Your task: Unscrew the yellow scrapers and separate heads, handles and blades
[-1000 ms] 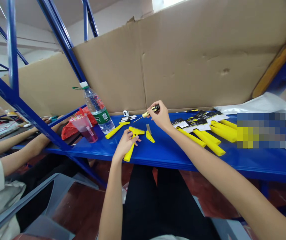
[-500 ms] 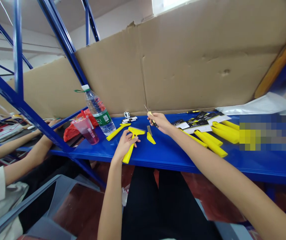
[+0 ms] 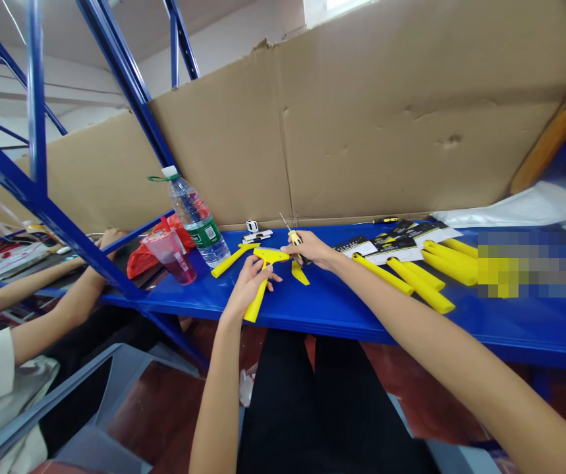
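Note:
My left hand [image 3: 247, 284] is closed around the neck of a yellow T-shaped scraper [image 3: 255, 305], whose wide head points away from me. My right hand [image 3: 315, 250] grips a screwdriver [image 3: 294, 239] with a yellow and black handle, its thin shaft pointing up and away. The right fingertips are at the right end of the scraper's head; whether they touch it I cannot tell. Just below the right hand lies a loose yellow head piece [image 3: 300, 274], partly covered. Left of the scraper another yellow handle [image 3: 230, 261] lies on the blue table [image 3: 335, 299].
A water bottle [image 3: 202, 227] and a pink cup [image 3: 176, 260] stand at the left by a blue post. To the right are black-and-white cards [image 3: 398, 245], several yellow handles [image 3: 418, 283] and a second screwdriver [image 3: 385, 220]. Cardboard [image 3: 386, 125] walls the back. A co-worker's arm [image 3: 72, 283] is at left.
My right hand has come down and left with the screwdriver, to the right end of the scraper's head, and now covers part of the loose piece. My left hand has hardly moved.

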Demonstrator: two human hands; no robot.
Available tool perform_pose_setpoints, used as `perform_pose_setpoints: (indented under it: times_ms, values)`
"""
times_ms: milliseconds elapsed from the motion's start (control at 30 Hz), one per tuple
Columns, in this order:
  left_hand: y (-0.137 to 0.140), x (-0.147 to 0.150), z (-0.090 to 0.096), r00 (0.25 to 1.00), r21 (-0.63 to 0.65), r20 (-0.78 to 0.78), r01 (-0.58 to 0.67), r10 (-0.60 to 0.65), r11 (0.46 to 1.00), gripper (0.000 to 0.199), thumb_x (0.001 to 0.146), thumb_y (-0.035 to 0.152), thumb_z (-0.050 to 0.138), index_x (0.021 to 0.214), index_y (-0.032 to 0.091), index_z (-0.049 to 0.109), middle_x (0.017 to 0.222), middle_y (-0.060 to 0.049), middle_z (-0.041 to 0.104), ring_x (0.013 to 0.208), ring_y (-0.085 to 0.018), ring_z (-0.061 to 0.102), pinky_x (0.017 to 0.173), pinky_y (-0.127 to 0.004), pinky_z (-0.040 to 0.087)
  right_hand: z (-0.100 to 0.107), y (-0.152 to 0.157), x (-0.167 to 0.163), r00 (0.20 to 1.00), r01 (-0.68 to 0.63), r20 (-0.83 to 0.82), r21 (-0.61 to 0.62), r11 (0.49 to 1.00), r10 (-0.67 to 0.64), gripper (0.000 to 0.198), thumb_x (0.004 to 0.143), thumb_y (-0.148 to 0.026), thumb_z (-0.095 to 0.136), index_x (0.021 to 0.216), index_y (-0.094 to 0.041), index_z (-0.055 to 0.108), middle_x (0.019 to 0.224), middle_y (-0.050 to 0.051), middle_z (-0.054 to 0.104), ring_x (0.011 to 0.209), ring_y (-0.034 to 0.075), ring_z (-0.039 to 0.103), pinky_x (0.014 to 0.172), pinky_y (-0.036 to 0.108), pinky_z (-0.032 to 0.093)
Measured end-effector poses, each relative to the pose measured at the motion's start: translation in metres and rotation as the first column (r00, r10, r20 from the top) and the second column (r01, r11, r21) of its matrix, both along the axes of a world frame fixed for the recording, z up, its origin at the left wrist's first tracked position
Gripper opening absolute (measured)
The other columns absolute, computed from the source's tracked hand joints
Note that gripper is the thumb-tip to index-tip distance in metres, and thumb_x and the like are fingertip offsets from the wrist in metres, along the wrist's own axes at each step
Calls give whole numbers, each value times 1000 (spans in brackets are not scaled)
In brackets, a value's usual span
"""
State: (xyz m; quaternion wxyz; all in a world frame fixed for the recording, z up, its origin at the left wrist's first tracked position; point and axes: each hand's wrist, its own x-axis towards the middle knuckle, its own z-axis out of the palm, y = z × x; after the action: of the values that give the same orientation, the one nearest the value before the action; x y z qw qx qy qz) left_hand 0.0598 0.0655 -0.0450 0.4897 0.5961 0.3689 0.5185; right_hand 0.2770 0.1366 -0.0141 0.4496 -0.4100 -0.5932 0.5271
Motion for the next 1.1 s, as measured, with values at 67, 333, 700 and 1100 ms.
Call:
perform_pose_setpoints:
  times_ms: [67, 333, 700, 1100]
  values:
    - [-1, 0, 0, 1000, -8, 1, 11, -11, 1000, 66, 84, 55, 94, 120, 23, 49, 118, -10, 76, 85, -24, 82, 57, -27, 55, 1, 0, 1, 1000, 4, 1, 4, 1000, -4, 52, 76, -22, 103, 98, -22, 56, 71, -5, 67, 49, 11, 58, 39, 22, 40]
    - [-11, 0, 7, 1000, -72, 14, 4, -3, 997, 71, 85, 51, 95, 130, 22, 47, 124, -20, 83, 84, -24, 80, 54, -27, 53, -3, 2, 1, 998, 50, 25, 63, 997, -52, 51, 76, -25, 103, 98, -23, 56, 74, -5, 69, 45, 9, 55, 38, 21, 40]
    - [-18, 1, 9, 997, -40, -21, 67, -68, 997, 74, 90, 57, 91, 141, 23, 50, 130, -18, 82, 83, -22, 80, 59, -26, 51, 7, 7, 21, 970, -229, -158, -324, 918, 186, 52, 73, -11, 104, 95, -20, 58, 78, 4, 72, 61, 13, 68, 39, 15, 46]
    - [-15, 0, 12, 998, -118, -10, 55, -56, 992, 55, 84, 52, 96, 108, 20, 59, 129, -23, 84, 72, -20, 78, 53, -26, 50, 5, 4, 15, 984, -165, -91, -117, 979, 155, 54, 69, -17, 105, 89, -22, 55, 66, -4, 61, 50, 8, 54, 39, 18, 43]
